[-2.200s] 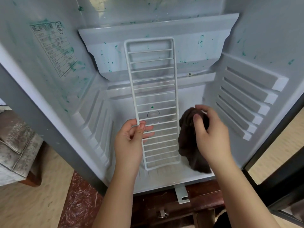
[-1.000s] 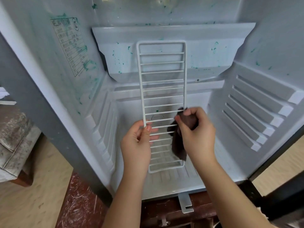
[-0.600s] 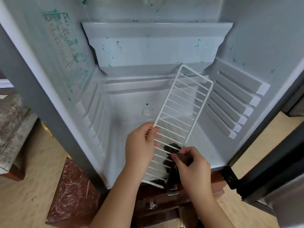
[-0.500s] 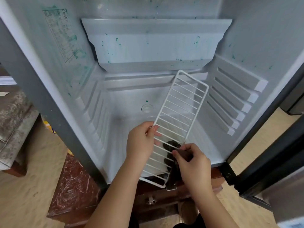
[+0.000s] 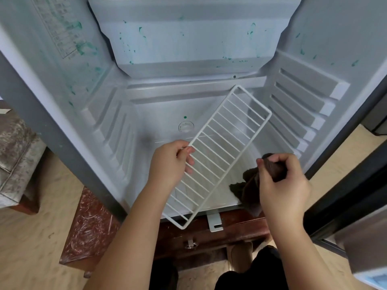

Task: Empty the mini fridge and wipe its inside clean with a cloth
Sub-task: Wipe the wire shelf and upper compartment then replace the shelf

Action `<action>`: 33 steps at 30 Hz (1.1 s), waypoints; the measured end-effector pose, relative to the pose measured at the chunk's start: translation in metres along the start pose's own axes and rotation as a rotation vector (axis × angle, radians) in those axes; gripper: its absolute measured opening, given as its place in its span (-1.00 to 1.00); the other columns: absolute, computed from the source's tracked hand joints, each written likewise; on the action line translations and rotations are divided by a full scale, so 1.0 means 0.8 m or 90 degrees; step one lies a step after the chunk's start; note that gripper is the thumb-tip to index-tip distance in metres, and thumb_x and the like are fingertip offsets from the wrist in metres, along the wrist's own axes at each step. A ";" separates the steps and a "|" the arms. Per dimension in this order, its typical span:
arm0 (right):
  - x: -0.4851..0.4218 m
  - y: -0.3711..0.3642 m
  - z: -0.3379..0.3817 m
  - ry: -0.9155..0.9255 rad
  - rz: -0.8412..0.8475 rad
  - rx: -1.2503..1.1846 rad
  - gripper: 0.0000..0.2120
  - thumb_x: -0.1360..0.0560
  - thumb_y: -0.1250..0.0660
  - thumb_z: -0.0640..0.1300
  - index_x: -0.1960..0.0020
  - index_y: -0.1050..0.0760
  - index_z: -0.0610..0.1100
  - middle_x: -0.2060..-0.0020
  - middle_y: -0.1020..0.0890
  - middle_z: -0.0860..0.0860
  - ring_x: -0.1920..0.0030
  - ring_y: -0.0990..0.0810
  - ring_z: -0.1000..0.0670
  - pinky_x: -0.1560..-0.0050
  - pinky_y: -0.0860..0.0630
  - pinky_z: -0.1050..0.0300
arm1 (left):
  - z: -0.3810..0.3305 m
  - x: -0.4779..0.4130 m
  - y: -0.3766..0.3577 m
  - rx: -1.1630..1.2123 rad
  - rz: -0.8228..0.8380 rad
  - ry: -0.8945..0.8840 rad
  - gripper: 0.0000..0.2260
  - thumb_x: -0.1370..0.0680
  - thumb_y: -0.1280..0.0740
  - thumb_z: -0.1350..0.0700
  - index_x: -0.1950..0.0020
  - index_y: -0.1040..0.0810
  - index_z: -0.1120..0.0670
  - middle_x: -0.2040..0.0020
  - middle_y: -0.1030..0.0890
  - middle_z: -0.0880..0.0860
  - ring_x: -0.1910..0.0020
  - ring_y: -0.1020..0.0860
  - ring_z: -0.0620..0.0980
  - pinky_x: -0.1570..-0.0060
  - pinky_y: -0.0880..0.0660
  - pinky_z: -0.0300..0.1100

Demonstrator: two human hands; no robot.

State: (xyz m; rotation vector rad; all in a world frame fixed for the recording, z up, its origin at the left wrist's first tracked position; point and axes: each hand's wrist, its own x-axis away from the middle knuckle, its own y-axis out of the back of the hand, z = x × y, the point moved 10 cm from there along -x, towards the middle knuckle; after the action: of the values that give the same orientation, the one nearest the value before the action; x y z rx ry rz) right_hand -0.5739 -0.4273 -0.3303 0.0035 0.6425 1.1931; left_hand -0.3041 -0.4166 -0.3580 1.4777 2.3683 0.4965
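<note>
Wire rack (image 5: 222, 151) slants across the inside of the fridge (image 5: 52, 97), far corner back-right by the right-wall ledges (image 5: 301, 101), near end jutting out past the front lip. Left hand (image 5: 169, 164) grips its left edge. Right hand (image 5: 282, 185), just right of the rack, holds the cloth (image 5: 247, 189) over the floor's front-right corner.

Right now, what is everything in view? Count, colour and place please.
open white mini fridge: one, white, fills the view
green smears: many, green, on its walls
printed label: one, pale, left wall
white wire shelf rack: one, white, tilted in the fridge opening
dark brown cloth: one, dark brown, right of the rack
flat metal bracket: one, white, under the fridge's front edge
red-brown wooden stand: one, red-brown, beneath the fridge
grey upholstered seat: one, grey, far left
left hand: one, grips the rack's left edge
right hand: one, grips the cloth
</note>
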 end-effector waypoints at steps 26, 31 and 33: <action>0.032 -0.150 -0.046 0.032 0.483 0.358 -0.37 -0.56 -0.23 0.11 -0.54 -0.05 0.08 -0.52 -0.14 -0.07 -0.50 -0.06 -0.13 -0.45 -0.14 -0.01 | 0.035 0.008 -0.018 -0.423 0.024 -0.091 -0.61 -0.57 -0.27 -0.09 -0.34 -0.50 0.05 -0.27 -0.50 0.03 -0.25 -0.39 0.04 -0.19 -0.33 -0.12; 0.020 -0.135 -0.027 0.084 0.394 0.312 -0.57 -0.52 -0.31 -0.13 -0.38 -0.41 -0.07 -0.17 -0.53 -0.11 -0.17 -0.44 -0.16 -0.10 -0.42 0.01 | 0.066 0.082 -0.033 -0.506 0.234 -0.011 -0.02 -0.40 -0.23 -0.43 -0.58 0.15 0.07 -0.58 0.19 -0.02 -0.54 0.15 -0.03 -0.51 0.14 -0.06; 0.009 -0.118 -0.019 0.068 0.309 0.246 -0.55 -0.43 -0.35 -0.30 -0.31 -0.47 -0.12 -0.12 -0.55 -0.14 -0.13 -0.48 -0.20 -0.03 -0.47 -0.02 | 0.076 0.091 -0.034 -0.545 0.239 -0.029 0.05 -0.38 -0.24 -0.44 -0.55 0.29 0.08 -0.54 0.34 -0.02 -0.52 0.28 -0.05 -0.50 0.26 -0.06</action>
State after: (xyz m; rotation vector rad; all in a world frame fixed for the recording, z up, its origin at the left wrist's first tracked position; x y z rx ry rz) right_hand -0.4981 -0.4630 -0.3774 0.4447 0.9954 1.5211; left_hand -0.3306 -0.3539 -0.4298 1.4342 1.4834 1.3340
